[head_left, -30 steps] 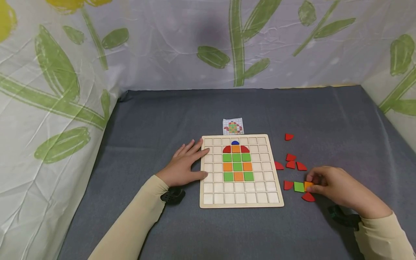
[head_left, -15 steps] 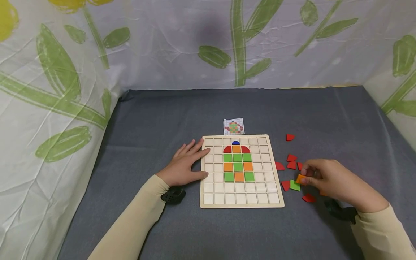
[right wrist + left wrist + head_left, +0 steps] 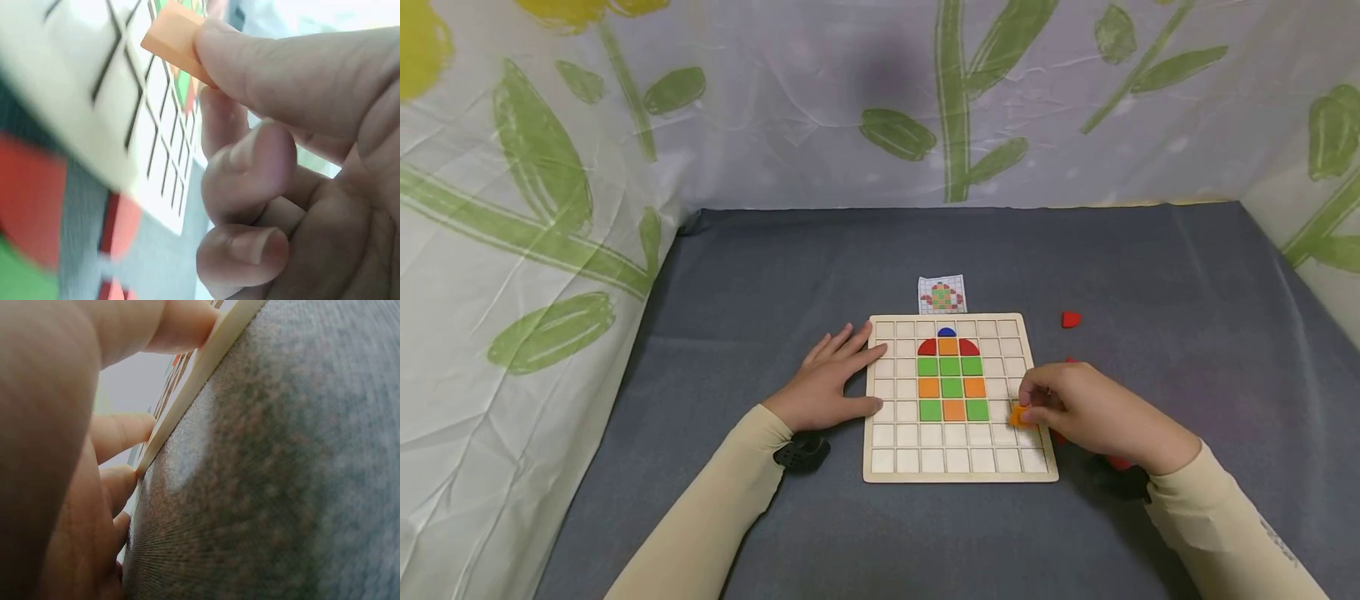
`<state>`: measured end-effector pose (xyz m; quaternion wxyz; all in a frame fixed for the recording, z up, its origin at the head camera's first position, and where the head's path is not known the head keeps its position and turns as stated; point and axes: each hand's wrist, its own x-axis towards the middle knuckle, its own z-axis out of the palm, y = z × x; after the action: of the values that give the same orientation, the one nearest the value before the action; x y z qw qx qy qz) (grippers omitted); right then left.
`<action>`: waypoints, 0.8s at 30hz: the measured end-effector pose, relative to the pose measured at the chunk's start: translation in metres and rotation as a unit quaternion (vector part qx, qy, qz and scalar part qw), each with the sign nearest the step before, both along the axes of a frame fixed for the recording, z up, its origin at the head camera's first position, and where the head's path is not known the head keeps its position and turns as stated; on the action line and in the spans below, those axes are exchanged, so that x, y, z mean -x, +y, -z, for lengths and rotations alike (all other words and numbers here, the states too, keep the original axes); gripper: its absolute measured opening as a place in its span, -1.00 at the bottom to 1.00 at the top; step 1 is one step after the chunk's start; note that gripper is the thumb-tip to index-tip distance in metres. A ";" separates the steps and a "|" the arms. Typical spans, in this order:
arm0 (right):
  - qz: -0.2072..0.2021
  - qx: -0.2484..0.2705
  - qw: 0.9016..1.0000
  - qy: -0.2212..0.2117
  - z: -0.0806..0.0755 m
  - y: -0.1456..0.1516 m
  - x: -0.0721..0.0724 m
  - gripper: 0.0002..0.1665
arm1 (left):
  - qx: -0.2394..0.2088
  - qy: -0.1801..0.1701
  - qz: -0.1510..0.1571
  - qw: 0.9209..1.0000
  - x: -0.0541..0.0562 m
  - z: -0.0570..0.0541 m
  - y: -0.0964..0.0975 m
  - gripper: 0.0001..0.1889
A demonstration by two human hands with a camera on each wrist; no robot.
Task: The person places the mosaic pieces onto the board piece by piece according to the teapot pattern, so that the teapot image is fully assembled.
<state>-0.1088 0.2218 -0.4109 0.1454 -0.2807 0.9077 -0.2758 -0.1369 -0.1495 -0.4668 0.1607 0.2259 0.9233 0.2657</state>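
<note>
A wooden grid board (image 3: 895,460) lies on the dark cloth, with green, orange, red and blue tiles set in its middle columns. My right hand (image 3: 1086,412) pinches an orange square tile (image 3: 172,34) between thumb and index finger, over the board's right-hand cells. The other fingers of that hand are curled, as the right wrist view shows. My left hand (image 3: 831,379) lies spread at the board's left edge, thumb and fingertips on the rim. In the left wrist view the fingertips touch the board's edge (image 3: 187,387).
A small printed picture card (image 3: 942,295) lies just behind the board. One red tile (image 3: 1071,319) sits at the back right. More red pieces (image 3: 122,225) and a green piece (image 3: 25,275) lie right of the board, mostly hidden by my right hand in the head view.
My right hand has lifted the orange tile from the loose pieces and carried it left over the board. The green tile and a red piece beside it shifted slightly. My left hand stays put.
</note>
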 end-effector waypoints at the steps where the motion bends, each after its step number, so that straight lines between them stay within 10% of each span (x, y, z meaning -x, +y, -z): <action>1: -0.007 0.003 1.000 0.004 0.001 -0.005 0.000 -0.79 | 0.000 0.000 0.000 1.000 0.000 0.000 0.000 -0.12; 24: -0.055 -0.016 0.998 0.015 0.019 -0.043 0.000 -0.81 | 0.002 0.002 0.000 1.000 0.000 0.001 0.000 -0.12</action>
<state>-0.1089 0.1784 -0.4295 0.1516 -0.3321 0.8971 -0.2489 -0.1369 -0.1494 -0.4676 0.1592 0.2264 0.9243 0.2629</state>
